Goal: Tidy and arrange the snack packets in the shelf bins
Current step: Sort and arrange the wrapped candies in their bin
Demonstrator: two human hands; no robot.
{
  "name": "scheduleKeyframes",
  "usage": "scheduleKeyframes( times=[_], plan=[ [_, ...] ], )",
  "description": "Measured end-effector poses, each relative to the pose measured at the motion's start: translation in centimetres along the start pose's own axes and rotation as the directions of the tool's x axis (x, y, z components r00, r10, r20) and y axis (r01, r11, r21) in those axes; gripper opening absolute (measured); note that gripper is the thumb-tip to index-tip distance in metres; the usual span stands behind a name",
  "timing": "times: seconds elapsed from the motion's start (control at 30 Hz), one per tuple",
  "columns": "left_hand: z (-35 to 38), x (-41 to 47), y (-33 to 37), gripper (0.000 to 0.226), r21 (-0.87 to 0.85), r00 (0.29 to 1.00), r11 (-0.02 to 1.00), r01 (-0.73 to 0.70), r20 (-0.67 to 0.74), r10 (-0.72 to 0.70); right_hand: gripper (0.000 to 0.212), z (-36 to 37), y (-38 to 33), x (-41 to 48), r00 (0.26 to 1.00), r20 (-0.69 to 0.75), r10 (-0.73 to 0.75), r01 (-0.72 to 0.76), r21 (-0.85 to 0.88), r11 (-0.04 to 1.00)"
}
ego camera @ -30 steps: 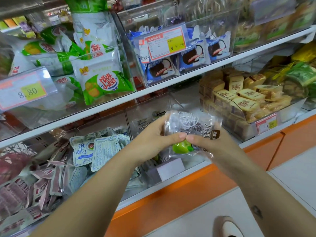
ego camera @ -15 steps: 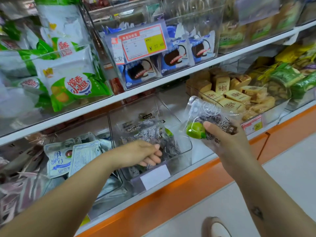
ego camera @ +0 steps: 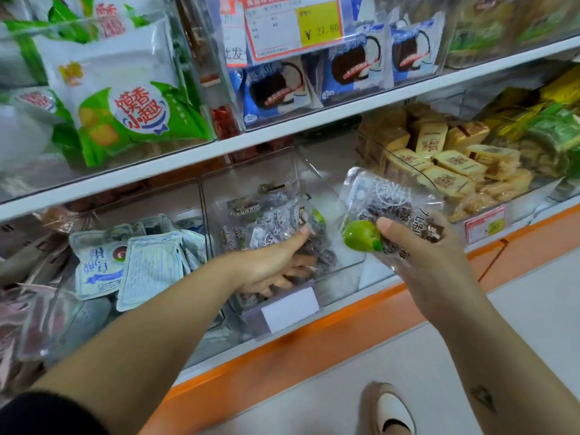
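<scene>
My right hand (ego camera: pixel 436 268) grips a clear snack packet (ego camera: pixel 386 199) with dark pieces and a green fruit picture, held in the air just right of a clear shelf bin (ego camera: pixel 342 271). More packets of the same kind (ego camera: pixel 266 221) are piled in that bin. My left hand (ego camera: pixel 273 265) reaches into the bin. Its thumb lies on top of one of the piled packets and its fingers curl beneath it. The lower part of the pile is hidden behind my hand and the bin's white label (ego camera: pixel 290 306).
The left neighbour bin holds blue-white packets (ego camera: pixel 141 265); the right one, tan wrapped cakes (ego camera: pixel 445 164), with green packs (ego camera: pixel 552 127) beyond. The upper shelf carries green-white bags (ego camera: pixel 125 98), blue packs (ego camera: pixel 282 86) and a price tag (ego camera: pixel 292 23). An orange shelf base (ego camera: pixel 314 346) and a shoe (ego camera: pixel 392 409) are below.
My left hand let go of the held packet, went down into the bin and took hold of a packet there. My right hand carried its packet off to the right.
</scene>
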State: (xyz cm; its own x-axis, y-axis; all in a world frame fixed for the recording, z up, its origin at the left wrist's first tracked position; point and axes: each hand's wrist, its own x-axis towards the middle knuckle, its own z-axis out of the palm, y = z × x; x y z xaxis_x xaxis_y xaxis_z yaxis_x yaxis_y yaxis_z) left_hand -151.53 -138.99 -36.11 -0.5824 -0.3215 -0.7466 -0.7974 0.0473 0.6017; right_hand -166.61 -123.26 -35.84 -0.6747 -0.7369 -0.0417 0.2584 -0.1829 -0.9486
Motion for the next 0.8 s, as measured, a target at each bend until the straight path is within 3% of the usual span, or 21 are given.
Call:
scheduleKeyframes(
  times=[0.1,0.2,0.3,0.43,0.57,0.67,0.8],
  plan=[
    [-0.3,0.3,0.0,0.075,0.081,0.962,0.991,-0.105,-0.246,0.122,0.07,-0.1,0.7,0.2,1.0,-0.012,0.002,-0.003,-0.051,0.999],
    [-0.8,0.3,0.4,0.067,0.069,0.941,0.991,-0.115,-0.312,0.131,0.086,-0.1,1.1,0.3,0.999,-0.033,-0.007,0.004,-0.099,0.995],
    [-1.2,-0.2,0.6,0.072,-0.014,0.961,0.997,-0.081,-0.265,0.074,0.101,-0.2,1.3,0.4,0.998,-0.061,-0.019,0.011,-0.139,0.99],
    [-1.5,0.2,0.4,0.087,-0.007,0.998,1.0,0.011,-0.057,-0.011,0.095,-0.1,1.1,0.3,0.998,-0.051,-0.033,0.025,-0.148,0.989],
    [-0.5,0.8,0.0,0.099,0.055,0.978,0.991,0.121,0.166,-0.129,0.092,0.0,1.0,0.0,0.999,-0.024,-0.048,0.043,-0.167,0.985],
    [-0.3,1.2,-0.1,0.101,0.084,0.976,0.987,0.133,0.162,-0.146,0.088,0.2,0.9,0.0,0.998,-0.012,-0.055,0.053,-0.154,0.987],
    [-0.1,2.0,-0.3,0.101,0.048,0.996,0.997,0.061,0.068,-0.064,0.084,0.2,0.9,0.0,0.999,0.005,-0.048,0.048,-0.115,0.992]
  ],
)
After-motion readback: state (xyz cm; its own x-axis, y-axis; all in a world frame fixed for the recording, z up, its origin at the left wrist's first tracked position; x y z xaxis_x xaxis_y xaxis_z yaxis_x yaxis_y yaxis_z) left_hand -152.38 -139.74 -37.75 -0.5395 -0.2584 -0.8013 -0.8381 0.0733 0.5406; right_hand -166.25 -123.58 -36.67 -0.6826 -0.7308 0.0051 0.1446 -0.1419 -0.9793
